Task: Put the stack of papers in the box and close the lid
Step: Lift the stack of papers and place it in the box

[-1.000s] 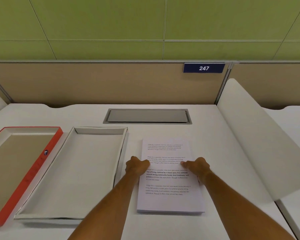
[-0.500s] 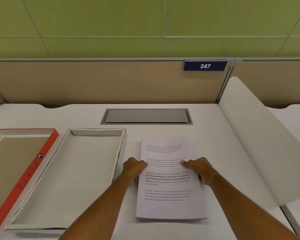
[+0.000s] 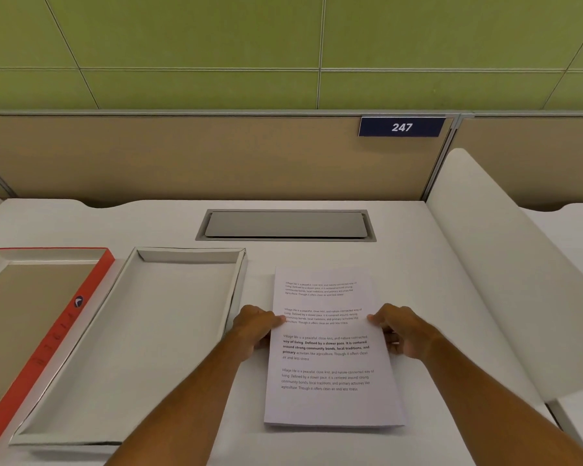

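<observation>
L hand [image 3: 254, 327] & R hand [image 3: 396, 331] clamped on opposite long edges of paper stack [image 3: 330, 398] on desk [image 3: 401, 264]; open white box [image 3: 138, 348] just left, orange-rimmed lid [image 3: 31, 331] beyond.

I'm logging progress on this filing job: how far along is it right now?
Done: the white box sits open and empty, and its red lid lies beside it. In hand: the left hand and right hand grip the sides of the stack of papers, which lies on the desk. Left: moving the stack into the box and closing the lid.
</observation>
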